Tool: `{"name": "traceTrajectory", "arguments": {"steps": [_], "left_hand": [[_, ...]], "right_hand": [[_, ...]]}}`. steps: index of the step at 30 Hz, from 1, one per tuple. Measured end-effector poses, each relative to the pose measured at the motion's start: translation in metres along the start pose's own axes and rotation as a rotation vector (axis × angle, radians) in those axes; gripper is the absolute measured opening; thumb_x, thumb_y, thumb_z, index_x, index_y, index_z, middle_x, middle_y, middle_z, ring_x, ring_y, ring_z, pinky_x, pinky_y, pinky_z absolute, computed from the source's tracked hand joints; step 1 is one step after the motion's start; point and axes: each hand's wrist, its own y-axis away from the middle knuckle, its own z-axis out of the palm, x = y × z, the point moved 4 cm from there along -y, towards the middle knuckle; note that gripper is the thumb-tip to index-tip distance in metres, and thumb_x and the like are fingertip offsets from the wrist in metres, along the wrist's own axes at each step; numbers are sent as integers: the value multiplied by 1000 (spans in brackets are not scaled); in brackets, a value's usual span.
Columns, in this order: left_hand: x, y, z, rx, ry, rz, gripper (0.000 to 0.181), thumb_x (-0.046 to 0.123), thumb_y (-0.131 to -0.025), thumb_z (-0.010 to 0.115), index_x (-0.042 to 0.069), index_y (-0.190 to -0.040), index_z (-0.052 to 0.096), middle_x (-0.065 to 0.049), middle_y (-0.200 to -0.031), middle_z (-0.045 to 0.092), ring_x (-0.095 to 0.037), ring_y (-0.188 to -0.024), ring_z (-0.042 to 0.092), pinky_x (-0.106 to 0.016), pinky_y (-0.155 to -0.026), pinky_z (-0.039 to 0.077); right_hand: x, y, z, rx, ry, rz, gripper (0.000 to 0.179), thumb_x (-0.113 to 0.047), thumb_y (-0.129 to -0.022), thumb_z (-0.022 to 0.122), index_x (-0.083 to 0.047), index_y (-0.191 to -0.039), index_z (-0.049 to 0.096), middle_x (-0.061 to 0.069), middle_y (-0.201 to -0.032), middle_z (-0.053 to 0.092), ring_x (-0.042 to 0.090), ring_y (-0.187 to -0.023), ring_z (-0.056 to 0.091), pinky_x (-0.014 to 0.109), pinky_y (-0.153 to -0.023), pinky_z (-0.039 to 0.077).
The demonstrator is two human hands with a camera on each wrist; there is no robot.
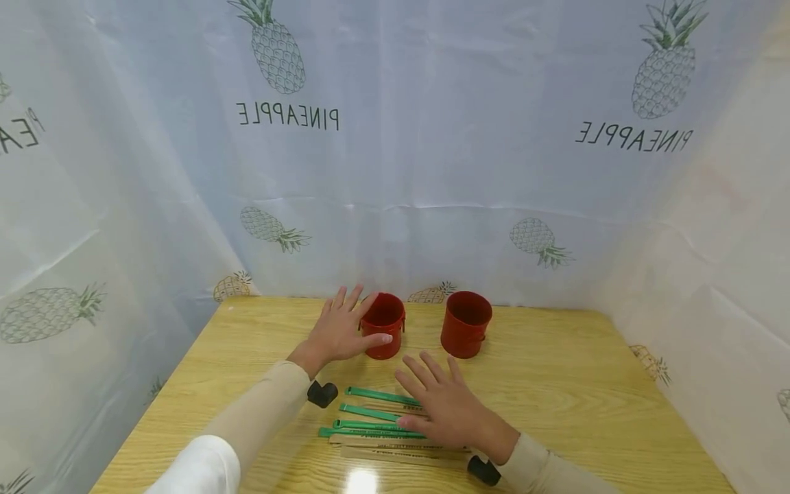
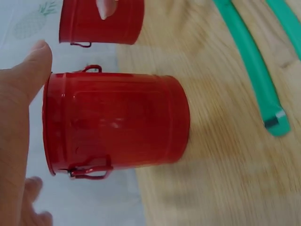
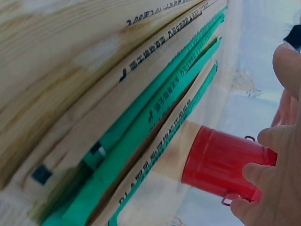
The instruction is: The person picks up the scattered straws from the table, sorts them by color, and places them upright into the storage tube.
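My left hand [image 1: 341, 332], fingers spread, hovers beside a small red metal bucket [image 1: 384, 348] and overlaps its rim in the head view. In the left wrist view this bucket [image 2: 117, 122] shows its small side loops, with the thumb [image 2: 35, 66] near its rim. My right hand [image 1: 453, 408] reaches flat with spread fingers over the right ends of several long flat strips, some green [image 1: 370, 412] and some brown [image 1: 370, 453] with dark print. Neither hand grasps anything. A second red bucket [image 1: 459, 337] stands to the right of the first.
The wooden table [image 1: 555, 384] carries the buckets near its back edge and the strips nearer the front. Behind and on both sides hangs a pale curtain [image 1: 420, 165] with pineapple prints. Black wrist devices [image 1: 322, 394] sit at both wrists.
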Motion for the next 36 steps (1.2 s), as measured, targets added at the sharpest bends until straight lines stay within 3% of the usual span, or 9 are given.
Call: {"name": "traceTrajectory", "arguments": {"steps": [4, 8, 14, 19, 23, 28, 36], "left_hand": [[-1, -11, 0, 57, 194, 47, 105, 61, -89, 72, 20, -169, 18, -13, -176, 18, -44, -162, 15, -67, -125, 28], [-4, -22, -1, 90, 378, 27, 108, 51, -87, 80, 20, -169, 17, -6, -176, 20, -36, -162, 23, -63, -124, 33], [-11, -25, 2, 125, 528, -4, 105, 38, -86, 85, 27, -168, 19, -7, -173, 28, -42, -154, 38, -61, -119, 41], [-16, -27, 6, 111, 674, -2, 106, 28, -85, 88, 31, -167, 21, -10, -171, 34, -44, -152, 41, -56, -118, 43], [-18, -28, 8, 89, 729, 9, 105, 23, -84, 88, 32, -167, 24, -11, -170, 36, -41, -154, 40, -55, -119, 43], [-19, -29, 9, 69, 741, 16, 106, 19, -82, 89, 30, -166, 25, -11, -170, 36, -40, -155, 38, -55, -120, 42], [-19, -31, 9, 51, 761, 20, 107, 23, -81, 90, 30, -166, 26, -5, -169, 39, -37, -157, 35, -54, -118, 45]], "right_hand": [[0, -3, 3, -9, -20, -14, 78, -65, -102, 47, -26, -166, 29, 6, -176, 22, 43, -163, 15, 81, -122, 8], [0, -7, 5, -24, -39, -7, 77, -66, -102, 46, -28, -166, 28, 5, -175, 24, 41, -163, 16, 79, -123, 8], [0, -11, 8, -34, -104, -5, 75, -63, -103, 47, -27, -166, 29, 5, -174, 27, 38, -162, 19, 78, -124, 12], [1, -14, 8, -3, -157, 0, 71, -57, -105, 49, -21, -164, 33, 7, -170, 35, 35, -158, 31, 70, -124, 27], [2, -17, 6, 45, -194, 26, 65, -47, -106, 55, -14, -160, 41, 8, -165, 43, 31, -152, 42, 58, -121, 40], [5, -19, 4, 93, -217, 59, 56, -34, -104, 64, -9, -152, 50, 9, -156, 53, 30, -143, 52, 54, -116, 47], [11, -23, 9, 85, -292, 59, 39, -20, -97, 73, -9, -134, 68, 4, -131, 71, 23, -120, 67, 45, -103, 57]]}}
